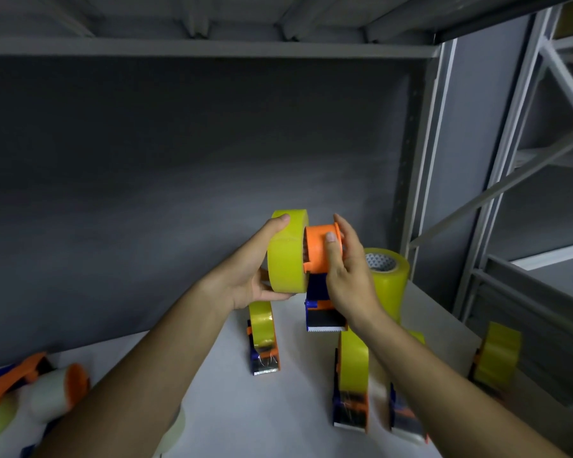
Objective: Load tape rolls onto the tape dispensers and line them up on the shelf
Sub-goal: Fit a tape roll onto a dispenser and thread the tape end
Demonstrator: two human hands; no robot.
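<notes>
Tape roll [286, 256], yellow, sits mid-frame in the left hand [245, 276], fingers curled round it, edging onto the orange spool of a dispenser [321, 259] the right hand [348, 279] grips. Three loaded dispensers [262, 338] stand on the shelf [278, 408]. More rolls [389, 276] wait behind; lower left, dispensers [10, 381] look unfinished.

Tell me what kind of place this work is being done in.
Probably a storeroom or warehouse packing area. Grey metal shelving with slotted uprights frames the view, a white shelf holds several loaded tape dispensers, and a stack of spare tape rolls stands at the back.
</notes>
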